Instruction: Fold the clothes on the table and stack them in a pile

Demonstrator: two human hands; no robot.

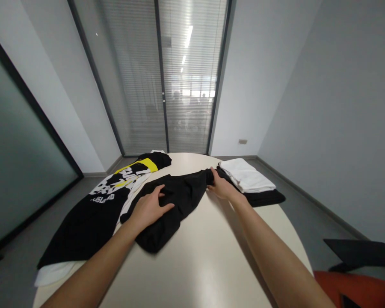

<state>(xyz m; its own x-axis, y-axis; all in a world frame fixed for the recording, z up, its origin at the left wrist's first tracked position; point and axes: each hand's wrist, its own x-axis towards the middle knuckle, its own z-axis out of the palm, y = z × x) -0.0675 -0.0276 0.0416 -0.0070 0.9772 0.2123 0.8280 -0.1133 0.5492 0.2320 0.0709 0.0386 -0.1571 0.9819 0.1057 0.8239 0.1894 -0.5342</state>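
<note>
A plain black garment (182,194) lies partly spread and creased across the middle of the table; its exact kind I cannot tell. My right hand (220,185) pinches the garment's far right end between thumb and fingers. On its left part rests my left hand (150,208), thumb and fingers apart. Left of it is a black T-shirt (83,222) with white lettering and a yellow band, white cloth showing beneath its edges. Beside my right hand, a folded white garment (245,175) sits on top of folded black clothing (266,197).
The clothes lie on a pale table (192,273) with a rounded edge. An orange chair seat (356,288) with a black armrest (362,252) stands at the lower right. Beyond the table is a glass partition (192,77) with blinds.
</note>
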